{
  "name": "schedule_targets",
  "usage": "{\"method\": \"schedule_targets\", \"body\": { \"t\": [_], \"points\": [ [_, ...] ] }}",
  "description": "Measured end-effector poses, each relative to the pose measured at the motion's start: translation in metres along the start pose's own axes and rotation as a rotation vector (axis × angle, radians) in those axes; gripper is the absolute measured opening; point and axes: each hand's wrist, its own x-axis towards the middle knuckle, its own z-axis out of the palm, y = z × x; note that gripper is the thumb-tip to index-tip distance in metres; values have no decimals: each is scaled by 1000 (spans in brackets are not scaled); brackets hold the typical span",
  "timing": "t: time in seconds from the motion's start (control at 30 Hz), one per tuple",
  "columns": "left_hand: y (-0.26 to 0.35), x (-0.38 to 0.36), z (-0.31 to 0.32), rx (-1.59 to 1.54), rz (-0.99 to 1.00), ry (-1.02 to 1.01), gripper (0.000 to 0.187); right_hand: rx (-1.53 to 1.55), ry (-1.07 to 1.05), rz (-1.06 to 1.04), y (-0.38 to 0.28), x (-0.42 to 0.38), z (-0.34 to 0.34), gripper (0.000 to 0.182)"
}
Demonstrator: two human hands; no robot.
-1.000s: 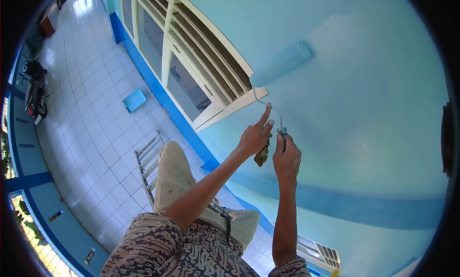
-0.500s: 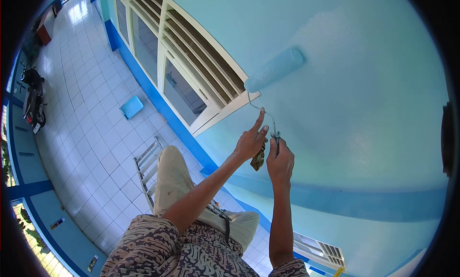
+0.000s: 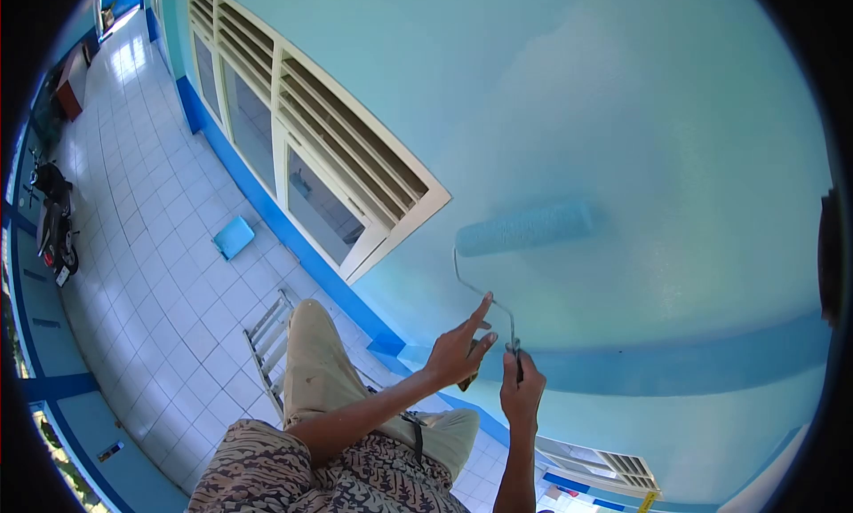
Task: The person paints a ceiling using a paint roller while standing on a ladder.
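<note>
A paint roller (image 3: 524, 227) with a light blue sleeve lies against the teal wall (image 3: 675, 273), right of the window's lower corner. Its bent wire frame runs down to a dark handle. My right hand (image 3: 522, 387) is wrapped round that handle. Beside it, my left hand (image 3: 458, 353) has its index finger stretched along the wire and its thumb apart. A dark, brownish item, too small to name, hangs under the left palm, partly hidden by the fingers.
A louvred window (image 3: 329, 140) is on the wall at upper left. Below are a ladder (image 3: 267, 344), a blue paint tray (image 3: 235, 238) on the tiled floor (image 3: 169, 309), and a parked motorcycle (image 3: 58, 229) at far left.
The roller has moved down the wall and is turned nearer to level. Both my hands have come down with it, closer to my body. The view has shifted slightly.
</note>
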Motion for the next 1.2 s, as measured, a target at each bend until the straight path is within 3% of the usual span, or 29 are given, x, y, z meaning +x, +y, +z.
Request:
{"method": "schedule_targets", "body": {
  "t": [0.1, 0.13, 0.23, 0.37, 0.43, 0.53, 0.7, 0.77, 0.87, 0.9, 1.03, 1.2],
  "points": [
    [23, -32, -13, -133, -130, -68, 61, 152, 87, 16, 22, -50, 11, 24],
    [20, -37, -10, -158, 12, 56, 54, 157, 100, 14, 34, -61, 18, 22],
    [45, -37, -19, -302, -105, 225, 34, 331, 153, 22, 36, -77, 40, 21],
    [72, -17, -37, -543, -93, 332, 32, 399, 217, -96, 20, -62, 37, 23],
    [100, 0, -52, -806, -273, 322, 36, 427, 185, -146, 9, -51, 27, 24],
    [121, 22, -76, -735, -132, 272, 26, 469, 205, -238, -11, -37, 17, 26],
    [155, 49, -90, -612, -25, 194, 27, 424, 255, -443, -47, -23, -30, 26],
    [165, 57, -81, -591, 28, 191, 29, 265, 415, -612, -39, -13, -45, 31],
    [170, 68, -64, -809, -81, 77, 32, 100, 356, -579, -33, -5, -85, 41],
    [176, 70, -60, -810, -69, 69, 32, 97, 368, -585, -36, -3, -99, 41],
    [213, 92, -36, -966, 34, -89, 33, -469, 564, -534, -63, -2, -169, 47],
    [258, 139, -3, -1114, 155, -140, 41, -780, 718, -685, -81, 35, -244, 52]
  ]
}}
